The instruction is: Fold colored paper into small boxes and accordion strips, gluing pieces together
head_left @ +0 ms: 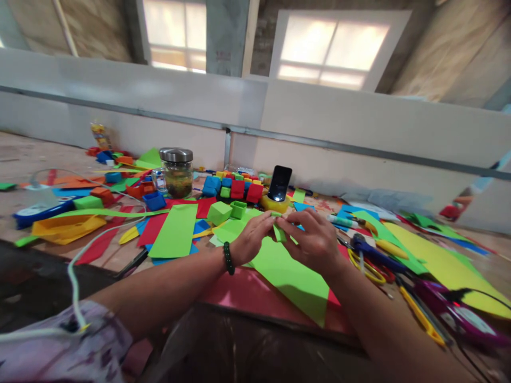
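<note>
A small folded green foam piece (279,233) is held up between my two hands over the table's front part. My left hand (252,237), with a dark bead bracelet on the wrist, grips it from the left with the fingers together. From the right, my right hand (316,238) pinches the same piece between thumb and fingers. Below the hands lies a large green foam sheet (293,274) on a red sheet (235,290). Just behind them stand a green foam cube (219,213) and a small open green box (238,209).
Behind are coloured cubes (237,189), a phone (280,182) on a yellow base and a lidded glass mug (178,178). At right lie a blue-handled tool (373,252), a yellow cutter (422,314) and a purple device (459,314). A white cable (74,287) crosses the left side.
</note>
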Tool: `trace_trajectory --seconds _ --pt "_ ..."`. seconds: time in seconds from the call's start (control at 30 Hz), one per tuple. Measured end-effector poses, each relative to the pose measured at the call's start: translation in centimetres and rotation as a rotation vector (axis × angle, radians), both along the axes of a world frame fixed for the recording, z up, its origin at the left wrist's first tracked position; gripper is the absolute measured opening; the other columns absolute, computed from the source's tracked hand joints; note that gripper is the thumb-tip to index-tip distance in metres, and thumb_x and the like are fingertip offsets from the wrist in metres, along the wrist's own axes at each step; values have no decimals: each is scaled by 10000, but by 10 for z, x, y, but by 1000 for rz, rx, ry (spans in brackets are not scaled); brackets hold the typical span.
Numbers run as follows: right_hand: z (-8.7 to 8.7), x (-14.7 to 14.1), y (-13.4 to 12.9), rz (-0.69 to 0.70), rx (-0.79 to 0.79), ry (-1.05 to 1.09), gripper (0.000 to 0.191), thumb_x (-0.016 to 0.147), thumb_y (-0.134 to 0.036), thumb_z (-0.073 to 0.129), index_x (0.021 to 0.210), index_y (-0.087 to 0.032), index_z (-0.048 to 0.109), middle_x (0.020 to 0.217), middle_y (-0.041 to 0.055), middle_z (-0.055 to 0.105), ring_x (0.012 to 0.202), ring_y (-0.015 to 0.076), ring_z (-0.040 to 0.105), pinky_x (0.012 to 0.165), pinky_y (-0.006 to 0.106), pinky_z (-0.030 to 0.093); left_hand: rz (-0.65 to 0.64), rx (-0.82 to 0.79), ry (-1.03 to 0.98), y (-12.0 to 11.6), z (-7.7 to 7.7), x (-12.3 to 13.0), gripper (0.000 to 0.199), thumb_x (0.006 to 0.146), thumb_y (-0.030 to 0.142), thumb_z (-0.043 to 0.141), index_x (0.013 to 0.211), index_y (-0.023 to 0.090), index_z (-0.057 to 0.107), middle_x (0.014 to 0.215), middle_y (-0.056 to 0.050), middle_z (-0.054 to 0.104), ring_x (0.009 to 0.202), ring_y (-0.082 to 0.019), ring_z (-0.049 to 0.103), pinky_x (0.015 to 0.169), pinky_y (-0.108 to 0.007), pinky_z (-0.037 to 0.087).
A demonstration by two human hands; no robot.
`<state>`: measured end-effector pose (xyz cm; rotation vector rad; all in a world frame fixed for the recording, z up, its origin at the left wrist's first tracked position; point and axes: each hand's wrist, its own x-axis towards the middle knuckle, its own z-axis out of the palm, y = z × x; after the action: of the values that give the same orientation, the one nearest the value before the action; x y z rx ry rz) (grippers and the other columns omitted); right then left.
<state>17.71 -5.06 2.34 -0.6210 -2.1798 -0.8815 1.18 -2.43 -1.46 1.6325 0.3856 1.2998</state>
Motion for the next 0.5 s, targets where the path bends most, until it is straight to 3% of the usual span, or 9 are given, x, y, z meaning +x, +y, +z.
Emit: trace_trajectory --seconds 0.17,0.3,0.5 --pt "-2 2 7 157 -375 312 240 825 -79 498 918 -185 693 870 69 649 794 166 620 696 312 518 138 162 212 2 4 -4 370 955 421 343 761 156 513 678 -13 537 622 -114 485 631 -248 407" --pt "-1 -2 8 173 -621 505 128 848 -220 600 928 -188 696 774 30 646 665 130 602 596 263 513 176 264 271 2 1 -1 359 958 431 338 799 157 509 668 -13 539 609 -114 495 620 -245 412" --pt "-1 -3 10 243 -442 521 104 801 -182 678 868 -234 738 799 30 658 737 142 620 674 287 525 102 231 178 -6 6 -1 392 968 419 330 788 139 537 725 -46 581 675 -123 543 669 -255 455"
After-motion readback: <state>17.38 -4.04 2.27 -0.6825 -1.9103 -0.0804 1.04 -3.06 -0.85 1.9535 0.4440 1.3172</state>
